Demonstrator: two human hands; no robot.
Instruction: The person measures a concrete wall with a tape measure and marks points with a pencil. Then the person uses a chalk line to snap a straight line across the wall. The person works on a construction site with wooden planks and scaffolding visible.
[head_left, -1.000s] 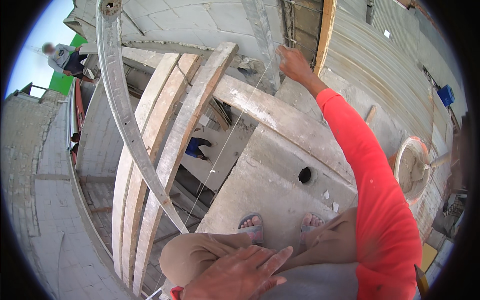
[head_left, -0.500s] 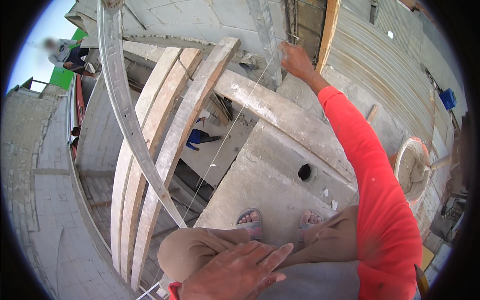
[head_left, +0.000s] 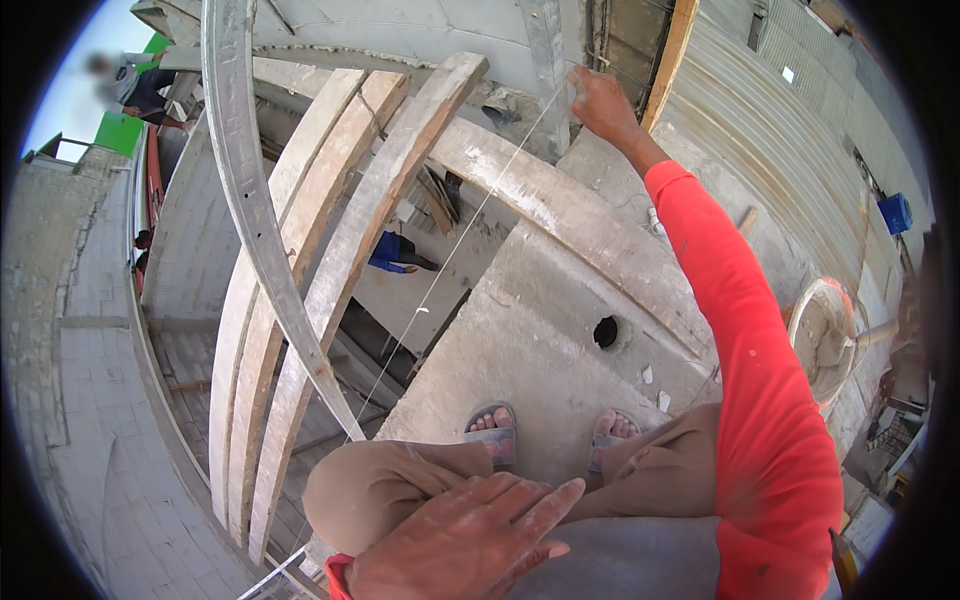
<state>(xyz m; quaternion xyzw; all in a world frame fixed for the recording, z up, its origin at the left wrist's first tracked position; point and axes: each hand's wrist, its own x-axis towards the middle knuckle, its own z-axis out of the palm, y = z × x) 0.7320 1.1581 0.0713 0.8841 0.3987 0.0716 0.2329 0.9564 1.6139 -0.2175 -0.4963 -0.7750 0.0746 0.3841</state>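
My right hand (head_left: 604, 106), arm stretched forward, pinches the end of a thin white string (head_left: 458, 248) beside a grey metal strip (head_left: 545, 80) against the far wall. From there the string runs taut, slanting down to the left past a small knot toward my left knee. My left hand (head_left: 465, 535) rests palm down over my lap, fingers stretched out and holding nothing. Left of the string, several long pale wooden planks (head_left: 350, 240) lean across the gap, with a curved-looking metal bar (head_left: 255, 215) crossing over them.
I squat on a concrete ledge (head_left: 545, 350) with a round hole (head_left: 606, 332). Left of it is a deep opening, with a person in blue (head_left: 395, 252) below. A mortar bucket (head_left: 822, 335) stands at right by corrugated sheeting (head_left: 770, 140). Another person (head_left: 145, 90) is far left.
My view has shifted slightly. My right hand stays at the metal strip with the string, and my left hand stays on my lap. The person in blue below has changed posture.
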